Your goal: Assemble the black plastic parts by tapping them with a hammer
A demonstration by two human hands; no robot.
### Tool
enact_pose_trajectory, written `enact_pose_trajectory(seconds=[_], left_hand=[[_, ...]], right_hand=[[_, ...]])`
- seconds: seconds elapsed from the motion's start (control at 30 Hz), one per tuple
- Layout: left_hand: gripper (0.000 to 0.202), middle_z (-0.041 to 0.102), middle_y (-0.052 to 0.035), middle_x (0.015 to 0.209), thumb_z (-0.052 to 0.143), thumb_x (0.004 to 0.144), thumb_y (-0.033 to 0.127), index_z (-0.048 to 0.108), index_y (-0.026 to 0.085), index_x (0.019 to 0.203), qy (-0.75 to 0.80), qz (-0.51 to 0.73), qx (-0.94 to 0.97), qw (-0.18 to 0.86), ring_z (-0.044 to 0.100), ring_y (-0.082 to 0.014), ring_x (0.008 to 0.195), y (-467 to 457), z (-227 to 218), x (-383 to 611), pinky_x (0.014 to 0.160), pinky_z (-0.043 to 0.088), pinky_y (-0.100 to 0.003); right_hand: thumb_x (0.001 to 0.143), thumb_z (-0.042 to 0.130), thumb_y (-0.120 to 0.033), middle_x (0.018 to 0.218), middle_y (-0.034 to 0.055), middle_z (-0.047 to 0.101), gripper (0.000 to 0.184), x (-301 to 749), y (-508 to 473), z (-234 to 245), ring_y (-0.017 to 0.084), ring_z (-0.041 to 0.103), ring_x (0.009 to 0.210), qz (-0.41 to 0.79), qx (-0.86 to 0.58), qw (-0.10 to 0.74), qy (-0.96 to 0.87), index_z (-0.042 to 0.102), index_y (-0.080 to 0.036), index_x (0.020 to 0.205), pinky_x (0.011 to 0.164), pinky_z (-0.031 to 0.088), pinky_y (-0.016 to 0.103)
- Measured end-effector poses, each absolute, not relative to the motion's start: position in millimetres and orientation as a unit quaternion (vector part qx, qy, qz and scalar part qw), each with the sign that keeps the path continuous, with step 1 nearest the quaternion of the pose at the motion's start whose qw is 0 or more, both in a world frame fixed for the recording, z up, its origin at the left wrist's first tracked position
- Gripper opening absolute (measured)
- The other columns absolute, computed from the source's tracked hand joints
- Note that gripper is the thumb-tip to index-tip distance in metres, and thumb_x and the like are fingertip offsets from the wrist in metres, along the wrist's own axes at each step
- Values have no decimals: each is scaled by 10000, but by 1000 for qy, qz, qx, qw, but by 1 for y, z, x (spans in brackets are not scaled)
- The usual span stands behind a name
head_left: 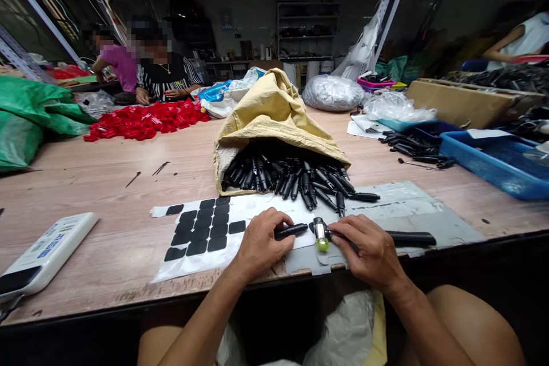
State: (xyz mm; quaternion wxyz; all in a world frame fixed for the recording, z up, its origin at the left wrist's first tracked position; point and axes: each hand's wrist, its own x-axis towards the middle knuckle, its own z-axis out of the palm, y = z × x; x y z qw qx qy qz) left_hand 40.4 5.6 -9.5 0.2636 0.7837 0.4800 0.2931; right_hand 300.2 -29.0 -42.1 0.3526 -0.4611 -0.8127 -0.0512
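My left hand (262, 240) is closed around a short black tubular part (292, 231), whose end points to the right. In my right hand (368, 250) is a small hammer (320, 232), with a silver head and a yellow-green face turned down. Its black handle sticks out to the right past my palm. The hammer head is just right of the tube's end, over a grey board (441, 218). Beyond my hands, many similar black parts (295, 180) spill from the mouth of a yellow woven sack (278, 108).
Black rounded-square stickers (201, 229) lie on a white sheet at left. A white electronic device (51, 251) sits at the left edge. Red pieces (150, 117) are heaped at the back, near two people. A blue tray (493, 163) stands at right.
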Motion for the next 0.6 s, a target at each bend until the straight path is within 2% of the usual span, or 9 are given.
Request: enact_pose_trajectory(seconds=[0.27, 0.43, 0.6], left_hand=[[132, 640, -4, 877, 711, 786, 232, 735, 221, 914, 469, 286, 788, 278, 573, -180, 854, 11, -13, 38, 779, 422, -289], [143, 646, -9, 879, 715, 775, 238, 748, 223, 914, 478, 286, 779, 288, 578, -186, 859, 11, -16, 38, 767, 425, -288], [149, 651, -8, 896, 727, 757, 232, 748, 218, 904, 479, 284, 768, 317, 587, -188, 880, 13, -16, 38, 761, 430, -280]], right_hand=[[911, 611, -127, 1031, 61, 706, 312, 286, -40, -16, 211, 649, 969, -53, -440, 454, -773, 677, -237, 1196, 876, 540, 383], [941, 582, -148, 1025, 44, 727, 276, 258, -44, -2, 193, 685, 947, 23, -450, 482, -751, 676, -256, 1177, 857, 571, 340], [933, 597, -127, 1035, 47, 722, 288, 238, -45, 1, 193, 680, 957, 10, -447, 507, -737, 675, -254, 1180, 872, 566, 342]])
